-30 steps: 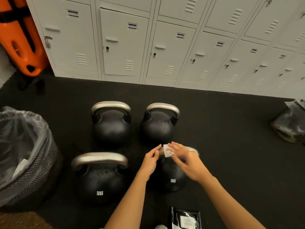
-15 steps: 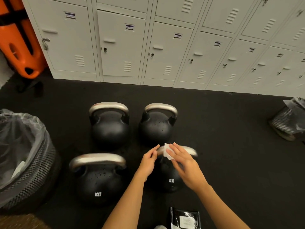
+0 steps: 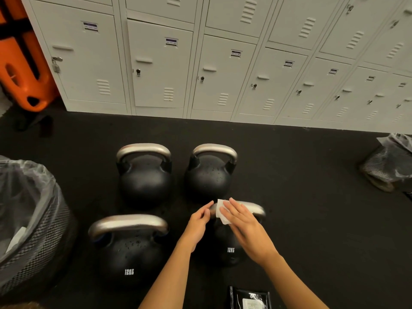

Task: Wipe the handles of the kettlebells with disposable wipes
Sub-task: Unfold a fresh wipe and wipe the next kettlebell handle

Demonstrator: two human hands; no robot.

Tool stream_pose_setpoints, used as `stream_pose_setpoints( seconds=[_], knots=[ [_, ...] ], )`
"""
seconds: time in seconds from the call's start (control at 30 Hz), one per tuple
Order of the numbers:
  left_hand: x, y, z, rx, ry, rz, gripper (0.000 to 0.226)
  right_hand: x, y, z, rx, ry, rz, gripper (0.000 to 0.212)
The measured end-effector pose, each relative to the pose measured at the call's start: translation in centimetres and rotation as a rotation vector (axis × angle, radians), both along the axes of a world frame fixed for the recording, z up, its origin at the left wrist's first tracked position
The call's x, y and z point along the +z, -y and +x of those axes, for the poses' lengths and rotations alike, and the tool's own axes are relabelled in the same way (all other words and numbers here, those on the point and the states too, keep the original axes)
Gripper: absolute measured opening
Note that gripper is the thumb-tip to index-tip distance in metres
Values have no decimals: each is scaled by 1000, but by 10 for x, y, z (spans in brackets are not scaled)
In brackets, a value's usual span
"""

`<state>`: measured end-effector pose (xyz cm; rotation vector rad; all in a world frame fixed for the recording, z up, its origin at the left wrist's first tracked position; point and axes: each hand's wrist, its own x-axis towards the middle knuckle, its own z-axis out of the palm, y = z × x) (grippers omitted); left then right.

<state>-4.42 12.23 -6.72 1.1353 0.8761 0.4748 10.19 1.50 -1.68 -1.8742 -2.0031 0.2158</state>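
Observation:
Several black kettlebells with steel handles stand on the dark floor. My right hand presses a small white wipe flat on the handle of the near right kettlebell. My left hand rests its fingertips at the left end of that handle, holding nothing. The near left kettlebell, marked 12KG, stands beside it. Two more, the far left kettlebell and the far right kettlebell, stand behind.
A mesh bin with a clear liner stands at the left. A black wipe packet lies by the bottom edge. White lockers line the back. A second lined bin lies at the right; an orange object leans far left.
My right hand has laid the wipe flatter over the handle. Both hands stay at the near right kettlebell, and the camera has tilted slightly.

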Motion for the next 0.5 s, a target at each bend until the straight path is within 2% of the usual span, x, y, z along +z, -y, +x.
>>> stream_pose_setpoints(
  seconds=[0.1,0.3,0.5],
  knots=[
    [0,1,0,-8,4,-6,39,2,-14,-8,-20,26,47,50],
    [2,0,-1,-27,-9,-26,42,-14,5,-1,51,204,-24,52],
    [0,-1,0,-5,-30,-25,45,-20,15,-7,-158,139,105,50]
  ],
)
